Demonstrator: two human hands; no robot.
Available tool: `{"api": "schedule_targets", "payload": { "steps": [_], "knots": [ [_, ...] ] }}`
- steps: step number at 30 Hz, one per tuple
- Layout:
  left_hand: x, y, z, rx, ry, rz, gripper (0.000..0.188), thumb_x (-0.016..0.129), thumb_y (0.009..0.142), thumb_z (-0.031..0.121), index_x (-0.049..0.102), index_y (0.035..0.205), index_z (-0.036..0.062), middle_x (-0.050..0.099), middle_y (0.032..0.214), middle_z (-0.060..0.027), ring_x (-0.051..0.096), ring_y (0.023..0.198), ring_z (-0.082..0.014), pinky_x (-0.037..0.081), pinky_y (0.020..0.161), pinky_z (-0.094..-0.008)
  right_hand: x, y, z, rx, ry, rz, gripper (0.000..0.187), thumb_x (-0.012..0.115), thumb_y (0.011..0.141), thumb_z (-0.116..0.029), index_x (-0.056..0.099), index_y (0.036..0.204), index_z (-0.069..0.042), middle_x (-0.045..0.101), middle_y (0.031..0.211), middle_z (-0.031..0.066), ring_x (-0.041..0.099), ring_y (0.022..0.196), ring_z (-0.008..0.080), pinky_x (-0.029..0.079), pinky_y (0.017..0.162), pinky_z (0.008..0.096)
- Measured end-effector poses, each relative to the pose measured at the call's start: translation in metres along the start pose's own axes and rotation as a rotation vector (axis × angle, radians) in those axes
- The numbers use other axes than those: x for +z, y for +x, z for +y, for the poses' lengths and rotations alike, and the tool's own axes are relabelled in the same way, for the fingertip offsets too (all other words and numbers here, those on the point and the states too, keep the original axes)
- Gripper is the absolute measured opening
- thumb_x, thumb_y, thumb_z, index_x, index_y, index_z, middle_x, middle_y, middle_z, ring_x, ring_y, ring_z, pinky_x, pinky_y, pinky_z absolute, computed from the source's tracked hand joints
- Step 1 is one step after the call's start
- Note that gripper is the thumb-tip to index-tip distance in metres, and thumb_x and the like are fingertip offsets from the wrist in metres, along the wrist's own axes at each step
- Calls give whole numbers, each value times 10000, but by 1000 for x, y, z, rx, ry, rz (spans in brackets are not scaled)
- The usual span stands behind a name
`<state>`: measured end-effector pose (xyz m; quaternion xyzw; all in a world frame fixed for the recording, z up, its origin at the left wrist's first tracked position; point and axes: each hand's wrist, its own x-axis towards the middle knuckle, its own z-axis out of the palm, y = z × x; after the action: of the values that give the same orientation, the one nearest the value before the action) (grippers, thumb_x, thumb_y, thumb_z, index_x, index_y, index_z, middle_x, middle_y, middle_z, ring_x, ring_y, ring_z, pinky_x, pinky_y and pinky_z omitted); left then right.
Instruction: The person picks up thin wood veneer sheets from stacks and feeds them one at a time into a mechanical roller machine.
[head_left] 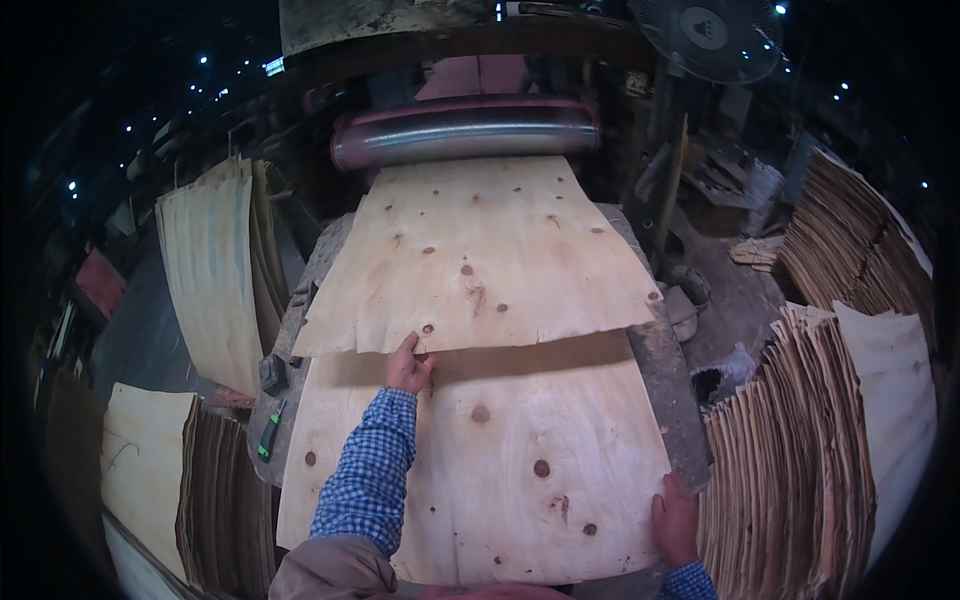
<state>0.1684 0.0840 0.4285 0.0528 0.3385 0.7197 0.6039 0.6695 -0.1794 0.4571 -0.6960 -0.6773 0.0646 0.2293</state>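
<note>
Checked sleeve (368, 465) foremost, the left hand (408, 368) pinches the upper veneer sheet (460, 235) before the roller (465, 132); the right hand (676, 522) meets the lower sheet (500, 440), grip unclear. Probably light, bendy, split-prone: hold uncracked edges.

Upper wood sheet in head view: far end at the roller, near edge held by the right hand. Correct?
Wrong hand: the head view shows the left hand holding the near edge of the upper wood sheet. The right hand is at the right edge of the lower sheet. The far end is at the roller, as you said.
</note>
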Motion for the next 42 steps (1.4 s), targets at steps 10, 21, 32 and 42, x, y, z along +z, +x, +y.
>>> {"api": "schedule_targets", "payload": {
  "steps": [10, 21, 32, 42],
  "knots": [
    [-67, -210, -28, -286, 349, 83, 392, 516, 964, 322, 501, 1265, 72, 626, 1178, -124, 622, 1032, -270, 538, 803, -377, -43, 32, -16, 181, 134, -107, 300, 644, 792, -108, 651, 1075, -10, 681, 895, 180, 668, 857, 292, 516, 766, 374],
    [-240, -434, -40, -683, 219, 94, 632, 498, 938, 521, 469, 1332, 27, 584, 1276, -144, 590, 1136, -247, 539, 854, -362, -90, 93, -41, 353, 1284, -660, 372, 556, 854, -67, 561, 1191, 92, 665, 1040, 147, 662, 880, 208, 526, 796, 311],
    [-150, -397, -19, -55, 5, 8, 550, 496, 930, 207, 325, 1427, 48, 434, 1435, -130, 418, 1320, -327, 312, 1120, -503, -21, 66, 26, 523, 1344, -592, 341, 546, 853, -85, 594, 1158, 58, 677, 1017, 132, 671, 872, 219, 532, 795, 327],
    [-216, -388, -42, -201, 33, 272, 418, 544, 964, 292, 501, 1289, 33, 611, 1234, -127, 588, 1137, -276, 527, 919, -442, -18, 62, 30, 551, 1153, -567, 278, 581, 826, -72, 640, 1062, 63, 689, 929, 101, 664, 823, 174, 528, 741, 303]
  ]
}}
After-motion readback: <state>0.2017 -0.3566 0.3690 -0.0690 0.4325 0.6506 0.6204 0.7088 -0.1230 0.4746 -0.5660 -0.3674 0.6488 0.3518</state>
